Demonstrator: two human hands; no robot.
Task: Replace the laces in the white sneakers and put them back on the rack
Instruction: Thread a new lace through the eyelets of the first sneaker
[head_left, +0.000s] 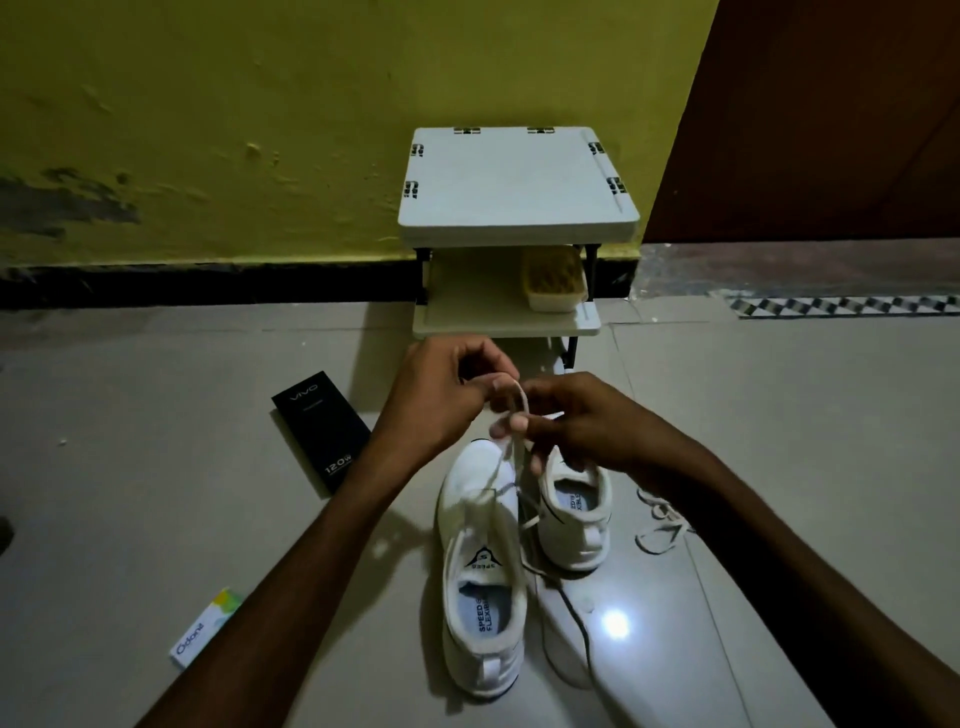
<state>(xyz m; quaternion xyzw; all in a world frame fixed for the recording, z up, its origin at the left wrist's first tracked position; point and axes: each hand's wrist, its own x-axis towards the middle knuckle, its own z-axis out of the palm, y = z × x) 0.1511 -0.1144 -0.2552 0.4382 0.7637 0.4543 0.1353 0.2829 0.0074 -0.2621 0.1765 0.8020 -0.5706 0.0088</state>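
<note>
My forearms (311, 571) come in from the bottom edge. Just below my fingers (519, 423) stands the near sneaker (483, 597), heel toward me and tongue up. My left hand (441, 400) and right hand (582, 423) meet above its toe. The fingers of both are pinched on the lace (523, 397), which curls in a small loop between them and drops in two strands to the front of that shoe. The light is dim, so I cannot tell whether the loop is a knot being formed or only slack.

The far sneaker (571, 514) sits below and a little right of my fingers, just beside the near one. A loose lace (660, 525) lies on the floor (208, 519) down to the right of them. The rack (514, 192) stands beyond my fingers against the wall, with a brush (553, 280) on its lower shelf.

I judge this to be the evening-up stage of the lacing. To do it well, I should:

- Bring both ends level, so the two strands match before going further up the eyelets.
- Smooth the lace flat between thumb and finger, so no twist is carried into the shoe.
- Pull gently and straight upward. A hard tug would likely lift the light shoe or tip it against its neighbour.
- Watch that the lace on the floor to the right does not get mixed in.
</note>
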